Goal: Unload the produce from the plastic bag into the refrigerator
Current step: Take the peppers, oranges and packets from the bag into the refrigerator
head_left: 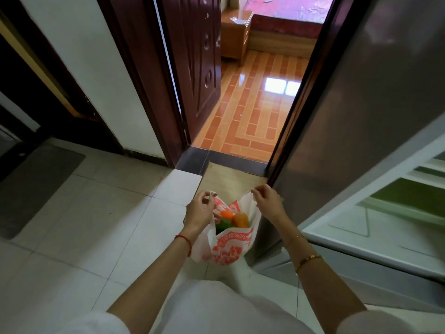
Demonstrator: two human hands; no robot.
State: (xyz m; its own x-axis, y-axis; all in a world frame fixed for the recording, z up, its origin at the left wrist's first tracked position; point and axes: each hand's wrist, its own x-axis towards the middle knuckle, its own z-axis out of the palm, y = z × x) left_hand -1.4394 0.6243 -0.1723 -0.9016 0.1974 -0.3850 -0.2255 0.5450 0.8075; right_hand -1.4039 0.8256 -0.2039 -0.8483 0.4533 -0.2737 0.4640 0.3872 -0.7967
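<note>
- Left hand [199,210] pinches the bag's left handle.
- Bag [226,249], white with red print, hangs open between the hands above the floor [96,213], showing orange and green produce [231,220].
- Right hand [268,201] pinches the right handle.
- Fridge [361,116] stands open just right.

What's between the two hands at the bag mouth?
In the head view, the open mouth of the plastic bag spans between left hand and right hand; orange produce and green produce show inside.
</note>
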